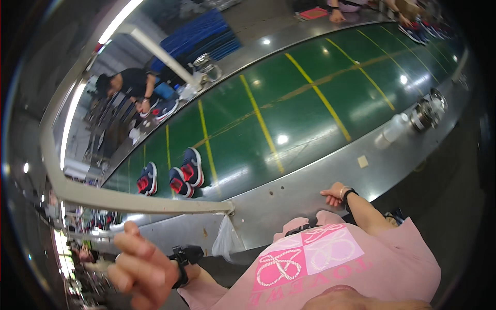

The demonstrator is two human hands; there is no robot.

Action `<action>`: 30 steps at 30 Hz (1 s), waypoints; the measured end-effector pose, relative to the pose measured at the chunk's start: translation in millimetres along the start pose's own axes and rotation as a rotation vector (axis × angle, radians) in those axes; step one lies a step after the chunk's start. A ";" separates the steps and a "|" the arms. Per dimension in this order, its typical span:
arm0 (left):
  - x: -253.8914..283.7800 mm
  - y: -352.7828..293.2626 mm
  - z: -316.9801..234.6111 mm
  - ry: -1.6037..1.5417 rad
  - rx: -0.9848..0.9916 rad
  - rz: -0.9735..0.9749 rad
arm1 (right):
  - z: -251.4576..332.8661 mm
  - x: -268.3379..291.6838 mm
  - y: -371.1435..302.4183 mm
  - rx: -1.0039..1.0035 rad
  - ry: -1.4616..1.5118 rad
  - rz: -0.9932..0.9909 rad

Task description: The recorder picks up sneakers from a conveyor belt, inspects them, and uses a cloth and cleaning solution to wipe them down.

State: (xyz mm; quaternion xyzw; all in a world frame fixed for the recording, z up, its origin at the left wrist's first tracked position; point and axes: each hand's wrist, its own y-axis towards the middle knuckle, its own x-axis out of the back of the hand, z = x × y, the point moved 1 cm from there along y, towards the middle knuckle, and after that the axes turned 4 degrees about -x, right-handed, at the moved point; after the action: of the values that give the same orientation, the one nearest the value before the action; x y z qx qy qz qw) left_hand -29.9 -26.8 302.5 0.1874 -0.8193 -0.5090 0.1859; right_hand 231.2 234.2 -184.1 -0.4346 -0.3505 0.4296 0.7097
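Observation:
My left hand [142,266] is raised at the lower left, in front of the metal ledge. Its fingers are bent and spread apart, with nothing between them. On the metal ledge [305,201] beside the belt rests my right hand [335,195], its fingers curled in and no object showing in it. Beyond the white frame bar, a navy sneaker [192,166] with red lining and white sole stands on the green belt [237,139]. A second sneaker [180,182] leans close against it. Slightly farther left sits another navy sneaker [148,179].
A white frame bar [139,203] crosses between me and the sneakers. From its foot hangs a clear plastic bag [226,237]. A clear bottle [395,129] and a metal container [428,111] stand on the right ledge. Across the belt, a person [129,88] handles shoes.

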 end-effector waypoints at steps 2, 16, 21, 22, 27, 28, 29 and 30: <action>26.4 -26.3 -11.4 0.692 -0.026 -0.046 | 6.5 -2.1 -6.1 0.005 -0.021 0.025; 158.4 -123.0 106.1 0.968 0.256 -0.493 | -9.2 -1.1 24.4 0.039 -0.050 0.031; 150.2 -118.8 107.3 1.107 0.271 -0.564 | 2.8 -11.4 11.7 0.087 -0.060 -0.021; 148.4 -115.8 107.7 1.113 0.273 -0.575 | 4.7 -10.8 10.1 0.088 -0.072 -0.022; 147.1 -111.7 116.0 1.063 0.237 -0.623 | 8.3 -8.3 3.7 0.069 -0.051 -0.040; 144.6 -109.3 115.9 1.072 0.213 -0.619 | 9.0 -7.7 1.9 0.056 -0.042 -0.039; 143.8 -109.7 116.2 1.050 0.236 -0.659 | 11.3 -9.3 -1.2 0.053 -0.057 -0.030; 142.9 -111.1 117.4 1.065 0.242 -0.665 | 13.6 -10.7 -5.7 0.056 -0.042 -0.047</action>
State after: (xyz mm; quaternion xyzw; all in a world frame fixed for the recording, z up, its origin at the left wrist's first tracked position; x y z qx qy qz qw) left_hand -197.9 -53.6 170.0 0.6785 -0.5643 -0.2807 0.3773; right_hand 217.0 227.3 -175.1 -0.3971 -0.3631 0.4316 0.7240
